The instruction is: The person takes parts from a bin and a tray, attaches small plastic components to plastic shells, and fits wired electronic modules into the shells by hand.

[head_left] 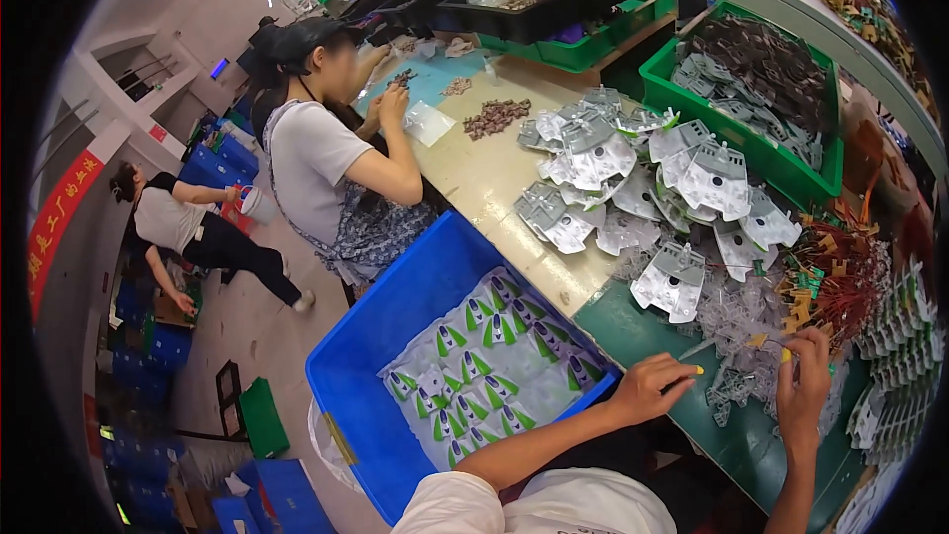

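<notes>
My left hand (650,391) is over the green mat, just past the corner of the blue bin. Its forefinger, capped yellow at the tip, points right, with the thumb apart below it and nothing between them. My right hand (805,388) is at the edge of a pile of clear plastic parts (746,321). Yellow covers one of its fingertips too. Its thumb and forefinger come together at the pile; whatever they pinch is too small to make out. Grey and silver toy-like shells (672,280) are heaped beyond both hands.
A blue bin (341,376) beside me holds green-and-white pieces on a pale liner. Red-wired parts (840,272) and stacked shells (895,336) lie right. A green crate (732,109) stands behind. A co-worker (331,148) sits far left at the bench; another person (213,222) walks behind.
</notes>
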The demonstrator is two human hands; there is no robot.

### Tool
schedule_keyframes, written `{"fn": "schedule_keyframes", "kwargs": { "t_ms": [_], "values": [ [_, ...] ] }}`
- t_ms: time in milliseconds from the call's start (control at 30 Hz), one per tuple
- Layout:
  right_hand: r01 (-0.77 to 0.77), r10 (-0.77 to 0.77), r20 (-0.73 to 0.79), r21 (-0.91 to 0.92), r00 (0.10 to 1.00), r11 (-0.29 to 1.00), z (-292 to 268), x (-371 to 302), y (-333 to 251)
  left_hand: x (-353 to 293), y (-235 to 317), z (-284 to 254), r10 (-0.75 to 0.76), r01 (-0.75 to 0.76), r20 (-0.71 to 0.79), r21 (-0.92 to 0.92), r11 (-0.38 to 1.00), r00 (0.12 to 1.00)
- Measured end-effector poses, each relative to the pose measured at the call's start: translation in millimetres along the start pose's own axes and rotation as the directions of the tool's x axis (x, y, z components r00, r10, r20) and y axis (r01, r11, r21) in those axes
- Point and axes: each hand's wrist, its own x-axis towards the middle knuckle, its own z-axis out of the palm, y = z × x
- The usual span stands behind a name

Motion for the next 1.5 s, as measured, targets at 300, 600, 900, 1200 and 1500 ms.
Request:
{"fn": "schedule_keyframes", "kwargs": {
  "t_ms": [300,600,900,1200,1500],
  "values": [
    [-0.476,0.341,0.331,0.591,0.88,0.651,-1.4,-20.5,19.6,1.5,1.1,3.4,0.021,-0.021,-0.006,-0.026,0.999,1.0],
    [-0.389,0.521,0.334,0.921,0.786,-0.004,-22.6,-48.4,-19.2,-0.1,0.2,9.1,0.0,0.001,0.019,-0.053,0.999,1.0],
    [-0.424,0.352,0.564,0.812,0.747,-0.402,4.1,-41.7,-32.6,16.6,43.9,-20.1,-0.471,0.538,0.278,-0.574,0.617,0.837],
    [-0.434,0.333,0.523,0.846,0.785,-0.309,1.2,-64.2,-25.6,10.8,71.0,-6.0,-0.431,0.538,0.323,-0.56,0.63,0.842],
    [-0.212,0.16,0.14,0.601,0.977,0.77,3.4,-49.5,-34.8,14.6,65.6,-5.3,-0.389,0.443,0.216,-0.509,0.738,0.895]
  ]
}}
